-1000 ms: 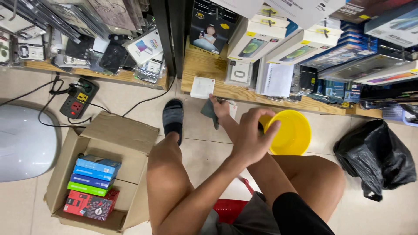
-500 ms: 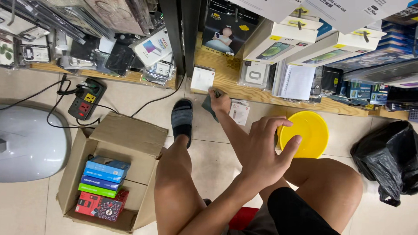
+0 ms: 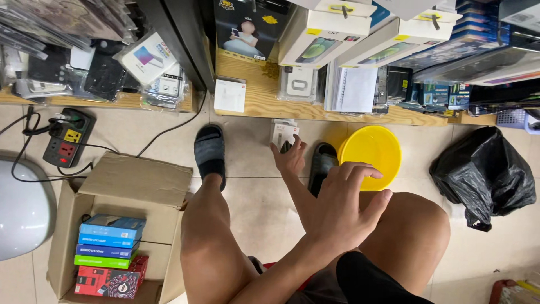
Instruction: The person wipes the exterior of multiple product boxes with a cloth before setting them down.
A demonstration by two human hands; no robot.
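My right hand point(image 3: 289, 160) reaches out low over the tiled floor with its fingers spread. Its fingertips are at a small white packet point(image 3: 284, 133) lying in front of the wooden shelf edge point(image 3: 264, 104). I see nothing gripped in it. My left hand point(image 3: 343, 211) hovers nearer to me, above my right thigh, fingers bent and apart, holding nothing. It crosses over my right forearm and hides part of it. A yellow bowl point(image 3: 374, 149) stands on the floor just behind it, beside my foot in a dark slipper point(image 3: 323, 163).
An open cardboard box point(image 3: 135, 183) at the left holds stacked coloured packets point(image 3: 109, 256). A black power strip point(image 3: 67, 145) with cables lies beyond it, next to a white rounded object point(image 3: 19, 211). A black plastic bag point(image 3: 486, 174) sits at the right. Low shelves carry boxed goods point(image 3: 323, 34).
My right hand has drawn back and dropped to the floor by the white packet, fingers spreading. My left hand has stayed raised, shifting slightly right and nearer to the camera.
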